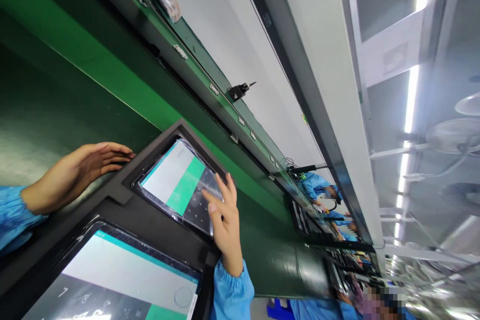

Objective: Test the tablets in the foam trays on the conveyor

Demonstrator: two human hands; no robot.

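Observation:
A black foam tray (123, 210) lies on the green conveyor belt (56, 90) and holds two tablets with lit screens. The farther tablet (176, 180) sits in clear wrap and shows a white and green screen with a keypad. My right hand (225, 220) hovers over its lower right part, fingers spread, fingertips on or just above the keypad. My left hand (82, 167) lies flat and open on the tray's far left edge. The nearer tablet (120, 280) fills the lower left of the view. Both arms wear blue sleeves.
A green rail with small labels and a black bracket (240, 91) runs along the belt's far side. Other workers in blue (318, 187) stand further down the line beside more black trays (303, 215). Ceiling lights and fans show at right.

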